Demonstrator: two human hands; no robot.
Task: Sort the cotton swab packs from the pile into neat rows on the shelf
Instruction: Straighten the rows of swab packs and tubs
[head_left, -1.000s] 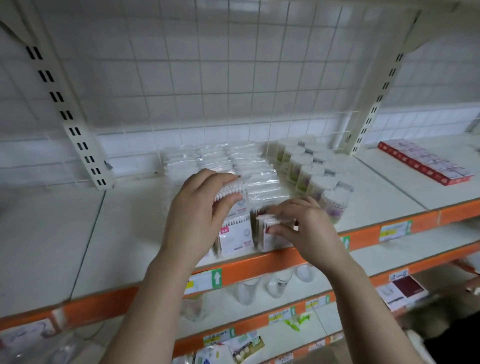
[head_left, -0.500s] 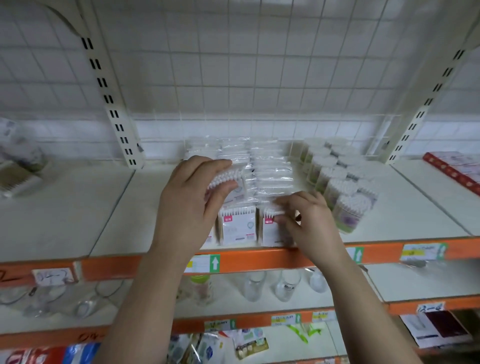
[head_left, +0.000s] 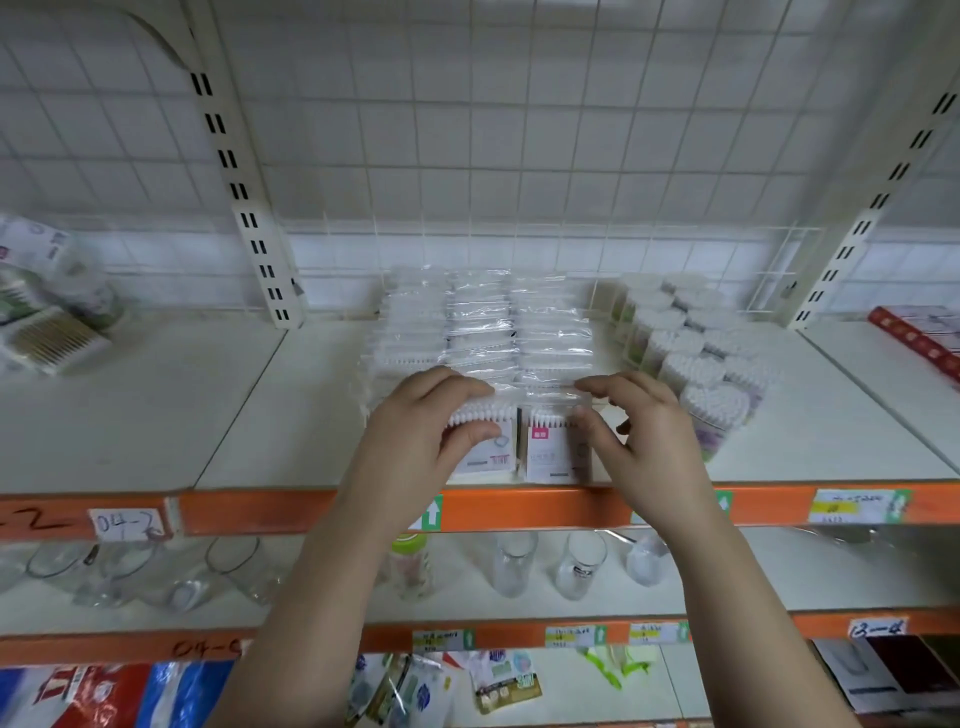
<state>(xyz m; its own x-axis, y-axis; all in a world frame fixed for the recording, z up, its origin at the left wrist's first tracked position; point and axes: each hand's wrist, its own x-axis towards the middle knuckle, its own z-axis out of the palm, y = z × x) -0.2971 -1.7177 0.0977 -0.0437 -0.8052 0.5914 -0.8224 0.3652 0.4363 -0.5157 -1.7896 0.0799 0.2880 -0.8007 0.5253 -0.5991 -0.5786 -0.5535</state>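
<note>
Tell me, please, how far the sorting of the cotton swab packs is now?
Done: three rows of clear plastic swab packs stand on the white shelf. In hand: the left hand grips the middle row's front pack; the right hand pinches the right row's front pack. Left: loose packs lie at the far left.

shelf (head_left: 291, 410) | swab packs (head_left: 483, 332) in three rows, centre | round tubs (head_left: 691, 358) right | loose pile (head_left: 47, 317) left

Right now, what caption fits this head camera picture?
Left hand and right hand grip the front cotton swab packs of neat rows on the shelf, beside round swab tubs.
</note>
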